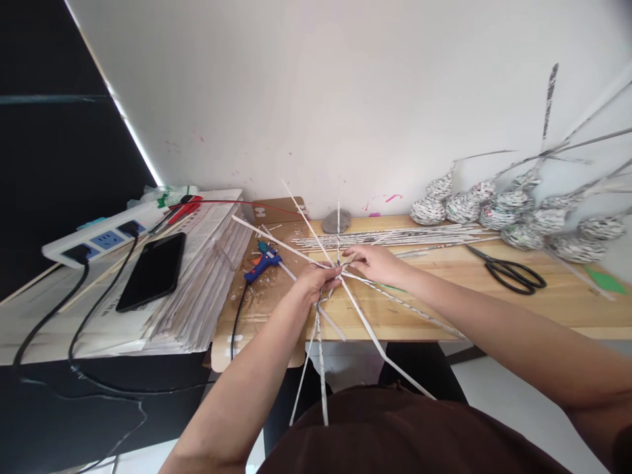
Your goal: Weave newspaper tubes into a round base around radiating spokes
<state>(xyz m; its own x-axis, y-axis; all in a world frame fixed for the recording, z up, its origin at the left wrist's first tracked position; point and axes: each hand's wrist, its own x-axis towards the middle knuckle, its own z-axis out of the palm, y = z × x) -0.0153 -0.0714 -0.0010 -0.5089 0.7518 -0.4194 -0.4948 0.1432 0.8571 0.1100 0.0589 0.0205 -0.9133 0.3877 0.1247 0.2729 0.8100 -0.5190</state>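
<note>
Thin rolled-paper sticks (363, 316) spread out like a star from one crossing point above the wooden table. My left hand (316, 280) is closed around that crossing, thumb on top. On its right, my right hand (369, 261) pinches one of the paper sticks close to the centre. Several sticks point up toward the wall, and others hang over the table's front edge toward my lap. My fingers hide the exact way the sticks cross. Just behind my hands lies a bundle of more rolled-paper sticks (434, 236).
Left stand a blue glue gun (263, 261) on cardboard, a newspaper stack (197, 309), a black phone (153, 271) and a power strip (106, 237) with cables. Right are black scissors (513, 271) and several woven paper gourds (461, 205). A grey stone (336, 221) sits by the wall.
</note>
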